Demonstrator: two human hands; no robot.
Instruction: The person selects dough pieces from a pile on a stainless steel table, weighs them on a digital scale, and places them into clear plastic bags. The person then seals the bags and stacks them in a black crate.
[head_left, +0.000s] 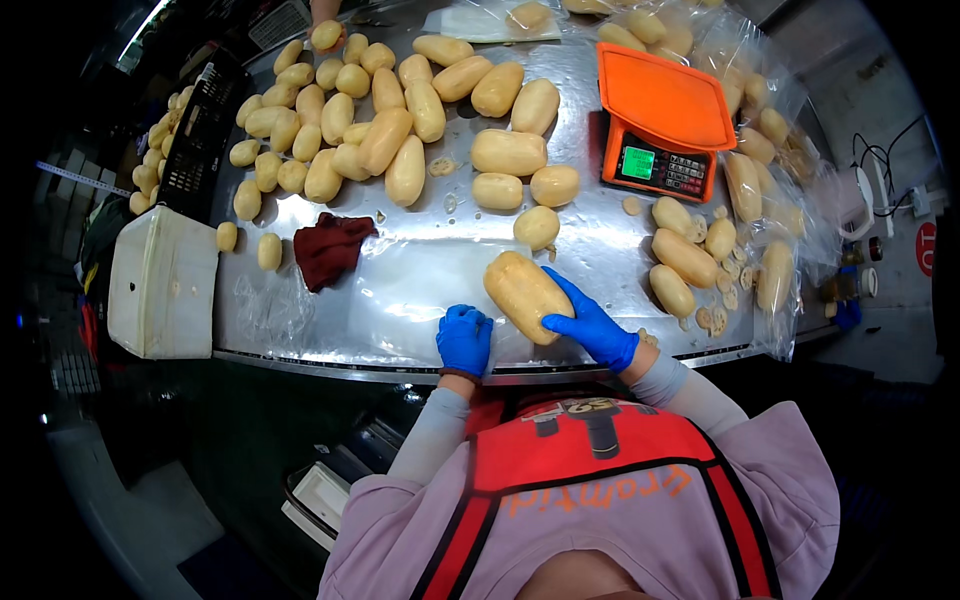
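Note:
My right hand (592, 322), in a blue glove, grips a large peeled lotus root segment (525, 292) by its near end. The root is held tilted over the right side of some clear plastic bags (412, 285) lying flat at the table's front edge. My left hand (465, 341), also blue-gloved, has curled fingers closed at the near edge of the top bag; its fingertips are hidden. A dark red cloth (330, 251) lies crumpled left of the bags. Just beyond the held root rests a short lotus root segment (536, 227).
Many lotus root segments (322, 176) cover the metal table's far left. An orange weighing scale (664, 105) stands far right, near cut slices (727, 281) and bagged roots (772, 277). At left are a white bin (161, 285) and a black crate (199, 142). Another person's hand (328, 37) holds a root.

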